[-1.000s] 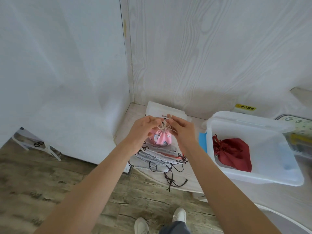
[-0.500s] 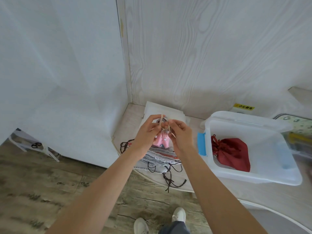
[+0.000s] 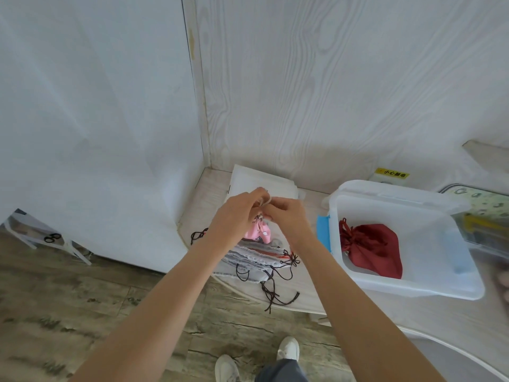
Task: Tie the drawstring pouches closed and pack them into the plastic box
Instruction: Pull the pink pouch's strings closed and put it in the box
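The step in hand is the tying: the pink pouch [image 3: 259,232] hangs just above the bench [image 3: 311,277], held up between both hands at the centre of the view. The left hand [image 3: 234,216] and the right hand [image 3: 289,216] meet over its gathered neck, each with its fingers curled and pinching the pale drawstring [image 3: 265,201], which rises as a short twist at 12 o'clock from the pouch. Whether the knot is finished I cannot tell; the fingers hide it. By my reading, the next move calls for pulling the cord ends tight, then carrying the pouch toward 3 o'clock and dropping it into the plastic box [image 3: 413,290], whose lid stands open at the back. Counting: one pink pouch in the hands, one red pouch [image 3: 371,249] already tied and lying inside the box, and one stack of flat grey pouches [image 3: 248,260] with dark cords directly beneath the hands at 6 o'clock, its number of layers too blurred to count.
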